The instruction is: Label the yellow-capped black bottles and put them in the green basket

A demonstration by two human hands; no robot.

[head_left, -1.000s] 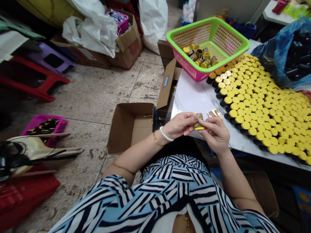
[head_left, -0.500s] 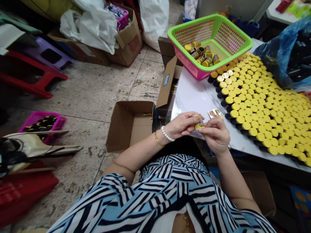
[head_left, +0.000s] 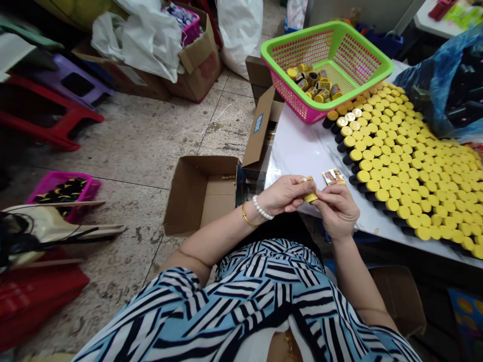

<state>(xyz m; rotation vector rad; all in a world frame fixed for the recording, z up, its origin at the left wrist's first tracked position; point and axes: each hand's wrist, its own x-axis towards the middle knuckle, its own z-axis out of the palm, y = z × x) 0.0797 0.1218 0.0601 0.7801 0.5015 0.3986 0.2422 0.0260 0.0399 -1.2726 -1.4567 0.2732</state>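
My left hand [head_left: 285,195] is closed on a small yellow cylinder [head_left: 311,196], thumb on top, above the table's near edge. Fingers cover much of it, so its full shape cannot be seen. From the other side my right hand [head_left: 338,211] pinches at its right end with thumb and forefinger. Just behind my right fingers lies a small pile of shiny printed labels [head_left: 332,176] on the white table [head_left: 298,146]. Right of the hands, many black containers with yellow lids [head_left: 392,171] stand upright in tight rows.
A green and pink basket [head_left: 328,103] at the table's far corner holds several yellow pieces with printed wraps [head_left: 322,95]. A blue plastic bag [head_left: 426,75] with dark items sits far right. Open cardboard boxes [head_left: 188,196] stand left of the table; stools [head_left: 49,108] are farther left.
The yellow cylinder has turned in my fingers: its printed side faced up before, and now plain yellow shows. My right fingertips have shifted to its right end.
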